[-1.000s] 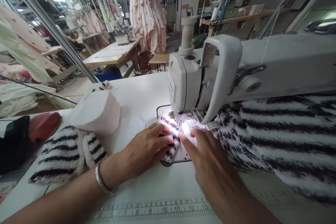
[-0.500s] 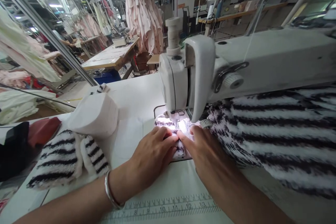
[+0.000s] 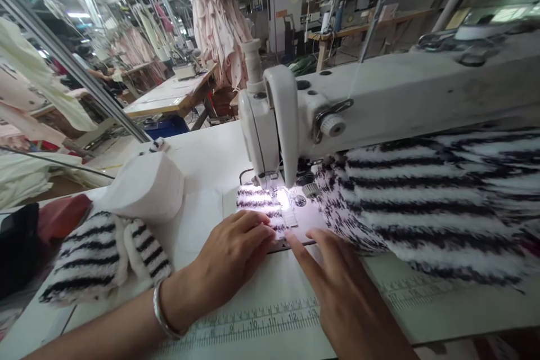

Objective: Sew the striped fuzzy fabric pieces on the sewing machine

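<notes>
A small piece of black-and-white striped fluffy fabric (image 3: 258,198) lies under the lit needle area of a white sewing machine (image 3: 268,129). My left hand (image 3: 238,242) rests at its near edge, fingers curled together over the fabric and thumb tucked beneath, partly hidden. My right hand (image 3: 333,270) has its fingers apart and holds nothing. Its index fingertip is by the fabric's lower right corner; whether it touches is unclear. Right of the needle plate (image 3: 306,219), a large striped fluffy fabric (image 3: 422,197) lies bunched under the machine arm.
Left on the table are a stack of white pieces (image 3: 143,185) and striped fluffy pieces (image 3: 90,253). A printed ruler scale (image 3: 253,323) runs along the near side. Dark and red cloth (image 3: 63,214) lies at far left. Pink garments (image 3: 219,39) hang behind.
My right hand has drawn back toward me, off the small fabric piece, with its fingers straighter. My left hand stays at the fabric. The whole view has shifted, moving the machine leftward.
</notes>
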Tool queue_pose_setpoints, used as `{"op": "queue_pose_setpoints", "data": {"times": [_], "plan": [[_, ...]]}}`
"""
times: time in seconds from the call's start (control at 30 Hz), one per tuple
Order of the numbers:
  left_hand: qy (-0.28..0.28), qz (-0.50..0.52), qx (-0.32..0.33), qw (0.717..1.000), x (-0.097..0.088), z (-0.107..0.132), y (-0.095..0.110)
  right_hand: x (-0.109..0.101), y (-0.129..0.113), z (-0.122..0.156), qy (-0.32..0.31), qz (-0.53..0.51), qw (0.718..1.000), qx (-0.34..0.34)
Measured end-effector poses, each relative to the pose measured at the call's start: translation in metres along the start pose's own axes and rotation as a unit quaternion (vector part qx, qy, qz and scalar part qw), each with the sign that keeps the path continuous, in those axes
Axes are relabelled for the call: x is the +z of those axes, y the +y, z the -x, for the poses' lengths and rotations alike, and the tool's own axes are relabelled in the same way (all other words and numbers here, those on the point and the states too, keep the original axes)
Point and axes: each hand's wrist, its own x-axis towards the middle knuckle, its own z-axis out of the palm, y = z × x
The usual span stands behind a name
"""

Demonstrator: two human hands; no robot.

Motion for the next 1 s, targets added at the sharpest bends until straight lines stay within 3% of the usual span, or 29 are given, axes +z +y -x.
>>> {"op": "queue_pose_setpoints", "data": {"times": [0.2,0.37,0.5,0.63,0.83,1.0], "plan": [[-0.011,-0.02,0.012,1.0,0.003,-0.003,-0.002,0.011,-0.005,-0.015,0.002,0.038,0.998,-0.041],[-0.007,-0.042,0.018,0.999,0.002,-0.012,-0.012,0.02,-0.004,-0.032,0.024,0.011,1.0,0.011],[0.017,-0.073,0.023,0.997,0.005,-0.018,-0.023,0.016,0.002,-0.051,-0.041,0.004,0.999,0.0],[0.066,-0.117,0.052,0.99,0.008,-0.022,-0.034,0.012,0.005,-0.059,-0.104,-0.014,0.994,0.033],[0.031,-0.168,0.033,0.985,0.005,-0.026,-0.04,0.02,0.002,-0.041,-0.023,-0.052,0.998,0.021],[-0.01,-0.201,-0.006,0.979,0.005,-0.033,-0.032,0.029,0.002,-0.025,0.0,-0.034,0.999,0.007]]}}
